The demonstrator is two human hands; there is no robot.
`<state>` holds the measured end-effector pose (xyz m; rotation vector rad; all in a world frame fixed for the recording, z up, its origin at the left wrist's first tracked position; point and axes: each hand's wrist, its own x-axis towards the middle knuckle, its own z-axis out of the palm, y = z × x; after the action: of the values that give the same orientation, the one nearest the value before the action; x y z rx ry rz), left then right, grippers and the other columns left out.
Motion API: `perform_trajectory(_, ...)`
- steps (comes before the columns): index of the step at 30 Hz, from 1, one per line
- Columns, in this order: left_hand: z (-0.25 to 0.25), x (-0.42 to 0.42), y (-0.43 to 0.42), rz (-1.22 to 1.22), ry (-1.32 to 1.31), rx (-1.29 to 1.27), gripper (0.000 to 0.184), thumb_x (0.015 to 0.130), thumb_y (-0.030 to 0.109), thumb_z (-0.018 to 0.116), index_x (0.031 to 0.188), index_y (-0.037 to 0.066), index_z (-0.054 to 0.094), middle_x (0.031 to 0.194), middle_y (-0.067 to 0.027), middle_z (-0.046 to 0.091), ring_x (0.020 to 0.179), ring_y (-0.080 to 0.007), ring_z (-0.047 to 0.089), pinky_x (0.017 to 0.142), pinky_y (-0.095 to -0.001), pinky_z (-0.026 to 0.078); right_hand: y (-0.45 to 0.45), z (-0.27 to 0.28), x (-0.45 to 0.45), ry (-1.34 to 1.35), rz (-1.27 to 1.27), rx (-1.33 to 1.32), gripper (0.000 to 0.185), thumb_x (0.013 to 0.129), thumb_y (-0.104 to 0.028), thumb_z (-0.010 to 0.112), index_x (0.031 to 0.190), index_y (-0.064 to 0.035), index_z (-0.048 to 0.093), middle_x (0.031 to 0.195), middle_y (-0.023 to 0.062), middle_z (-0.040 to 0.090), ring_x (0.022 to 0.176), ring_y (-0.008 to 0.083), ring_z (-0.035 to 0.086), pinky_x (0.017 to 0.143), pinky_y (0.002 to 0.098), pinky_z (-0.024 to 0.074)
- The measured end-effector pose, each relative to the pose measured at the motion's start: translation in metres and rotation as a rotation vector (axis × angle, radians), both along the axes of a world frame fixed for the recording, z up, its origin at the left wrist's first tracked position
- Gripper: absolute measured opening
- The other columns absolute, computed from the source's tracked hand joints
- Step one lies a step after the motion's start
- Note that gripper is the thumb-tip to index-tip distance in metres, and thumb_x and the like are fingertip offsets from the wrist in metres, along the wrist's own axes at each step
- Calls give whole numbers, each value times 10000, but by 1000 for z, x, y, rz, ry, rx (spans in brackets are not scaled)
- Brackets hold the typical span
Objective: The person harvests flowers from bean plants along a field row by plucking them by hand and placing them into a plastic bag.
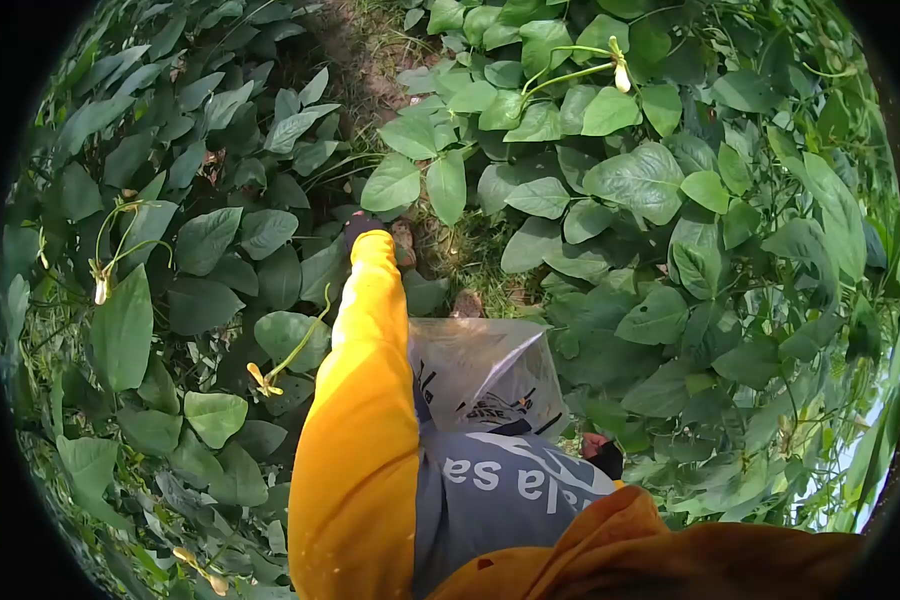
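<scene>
My left arm, in a yellow sleeve, stretches forward over the plants. At its end my left hand (358,226) shows as a small dark shape among the leaves. Its fingers are hidden, so a grip cannot be made out. My right hand (600,453) is low on the right, beside the clear plastic bag (495,375). Only a bit of fingers and a black covering show there, and whether they touch the bag cannot be seen. Printed with dark letters, the bag lies against the front of my grey shirt (500,490).
Leafy bean-like plants (635,180) crowd both sides. A narrow strip of soil and grass (460,245) runs between them. Pale flowers on long stalks stand out at the upper right (622,76), at the left (101,288) and near my sleeve (262,380).
</scene>
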<state>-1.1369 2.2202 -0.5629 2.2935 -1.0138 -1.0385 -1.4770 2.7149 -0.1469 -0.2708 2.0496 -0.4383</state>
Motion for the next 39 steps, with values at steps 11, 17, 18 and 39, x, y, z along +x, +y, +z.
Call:
perform_trajectory(11,-19,2,-220,-710,-572,431,552,860,207,507,1369,167,298,1471,-128,225,1264,-321,393,1023,-429,357,92,-76,23,-248,462,621,290,838,-330,566,970,-89,659,816,94,658,738,221,641,716,326,506)
perform_trajectory(17,-173,55,-232,-647,-412,930,655,829,310,563,1402,174,275,1451,-86,296,1275,-249,389,1038,-400,347,53,-65,25,-97,334,790,387,796,-415,591,1016,-105,666,910,97,685,815,213,661,737,316,507)
perform_trajectory(18,-114,34,-225,-1013,-666,702,547,799,301,598,1309,155,462,1356,-94,444,1207,-248,472,989,-396,391,44,-68,23,-181,168,786,367,820,-372,588,1044,-88,649,888,96,686,765,190,655,697,303,506)
perform_trajectory(39,110,36,-280,-858,722,648,206,807,124,557,904,-46,620,815,-193,665,567,-275,634,525,-359,523,-104,-99,-3,-198,-125,326,257,843,-125,577,1071,-8,563,775,101,641,624,179,627,557,279,510)
